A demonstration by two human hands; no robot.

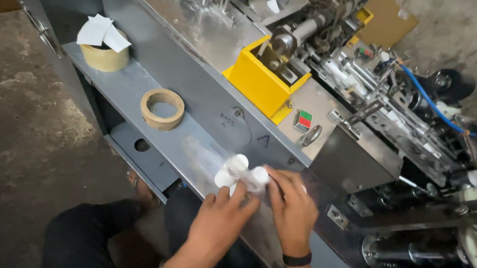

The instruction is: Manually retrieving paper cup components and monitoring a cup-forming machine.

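Both hands' fingers [256, 194] grip white cups [241, 172] (beside yellow guard [261, 82]).

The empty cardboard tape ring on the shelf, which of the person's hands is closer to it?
Left. The left hand lies below and to the right of the cardboard tape ring; the right hand sits farther right. Both hold small white cups.

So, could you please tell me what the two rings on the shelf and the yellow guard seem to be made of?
The empty ring looks like plain cardboard: matte tan, thick-walled, with nothing wound on it. The tape roll looks like paper or masking tape, dull cream, with white paper scraps lying on top. The yellow guard appears to be painted sheet metal, with folded flat faces, sharp edges and a glossy coat.
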